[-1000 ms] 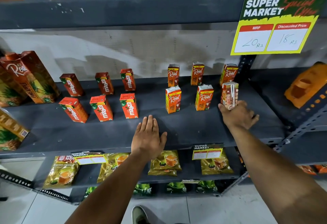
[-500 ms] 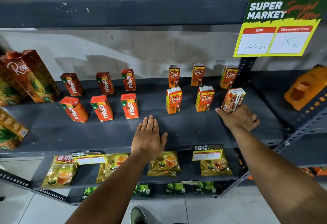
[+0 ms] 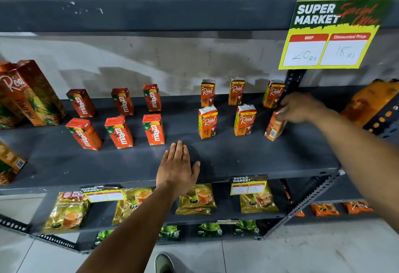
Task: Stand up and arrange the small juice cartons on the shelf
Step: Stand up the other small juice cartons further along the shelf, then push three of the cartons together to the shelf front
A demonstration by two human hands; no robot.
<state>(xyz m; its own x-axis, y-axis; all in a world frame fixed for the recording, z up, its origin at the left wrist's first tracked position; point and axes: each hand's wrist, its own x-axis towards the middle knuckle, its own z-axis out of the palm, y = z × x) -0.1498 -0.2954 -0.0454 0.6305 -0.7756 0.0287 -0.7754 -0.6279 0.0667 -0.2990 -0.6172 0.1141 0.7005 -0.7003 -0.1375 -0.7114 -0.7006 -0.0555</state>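
Head view: the right hand (image 3: 302, 108) has its grip closed on the top of a tilted Real carton (image 3: 274, 126), whose base touches the shelf (image 3: 248, 156) at the right end of the front row. The left hand (image 3: 178, 168) lies flat on the shelf's front, grip released, holding nothing. Five other Real cartons (image 3: 207, 122) stand upright in two rows; six Maaza cartons (image 3: 153, 129) stand to their left.
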